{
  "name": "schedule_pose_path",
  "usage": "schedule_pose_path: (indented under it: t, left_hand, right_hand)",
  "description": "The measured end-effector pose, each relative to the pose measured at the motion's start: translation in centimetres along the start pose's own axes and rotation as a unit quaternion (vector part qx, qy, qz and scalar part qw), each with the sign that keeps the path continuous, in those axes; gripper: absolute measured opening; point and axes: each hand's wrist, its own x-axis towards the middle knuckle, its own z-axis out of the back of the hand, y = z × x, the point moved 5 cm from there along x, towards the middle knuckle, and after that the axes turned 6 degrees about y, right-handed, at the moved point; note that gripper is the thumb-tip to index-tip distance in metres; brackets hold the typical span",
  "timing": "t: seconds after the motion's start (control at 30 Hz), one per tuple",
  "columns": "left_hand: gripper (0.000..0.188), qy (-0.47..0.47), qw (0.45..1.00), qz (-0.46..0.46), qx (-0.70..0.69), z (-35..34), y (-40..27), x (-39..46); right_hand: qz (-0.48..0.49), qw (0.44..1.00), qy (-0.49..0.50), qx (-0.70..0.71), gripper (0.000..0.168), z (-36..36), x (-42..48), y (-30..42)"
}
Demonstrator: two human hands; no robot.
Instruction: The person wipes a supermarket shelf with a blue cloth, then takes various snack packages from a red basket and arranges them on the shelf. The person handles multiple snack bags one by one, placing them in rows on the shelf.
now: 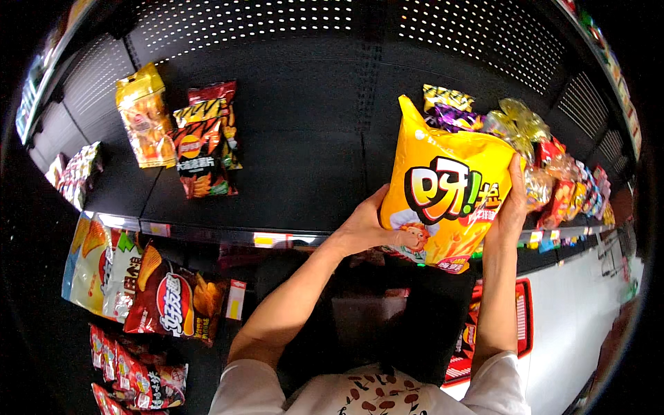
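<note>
Both my hands grip a large yellow snack bag (451, 187), puffed up and printed with fries and a cartoon chef. My left hand (371, 225) clasps its lower left side, the thumb lying across the front. Along the right edge, my right hand (512, 205) presses with its fingers partly hidden behind the bag. The bag is tilted slightly and held in front of a black metal shelf (295, 171). Just behind it stand a purple snack bag (454, 118) and a clear bag with gold ribbon (519, 124).
On the shelf's left stand a gold snack bag (146, 122) and a black chip bag (199, 155). Several packets (565, 181) crowd the right. Price tags (272, 239) line the front edge. Below hang brown chip bags (174, 298); a red basket (525, 316) sits at lower right.
</note>
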Motion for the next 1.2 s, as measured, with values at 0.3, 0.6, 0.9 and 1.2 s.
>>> schedule_pose_path:
  t: [0.3,0.6,0.9,1.2]
  left_hand:
    - [0.067,-0.153,0.987,-0.052,0.023,7.2,-0.7,-1.7]
    - [0.073,-0.252,0.959,-0.022,0.129,13.6,-0.2,-0.7]
    - [0.093,-0.367,0.861,0.055,0.348,20.9,2.2,0.4]
    - [0.077,-0.407,0.874,-0.064,0.258,26.3,4.7,0.3]
  right_hand:
    - [-0.124,0.966,0.169,-0.15,0.069,-0.7,3.6,-8.1]
    - [-0.177,0.864,0.315,-0.351,0.063,-2.1,3.5,-15.9]
    - [-0.102,0.905,0.279,-0.306,0.075,-2.6,7.9,-23.3]
    - [0.009,0.886,0.273,-0.374,0.08,-6.2,9.4,-27.8]
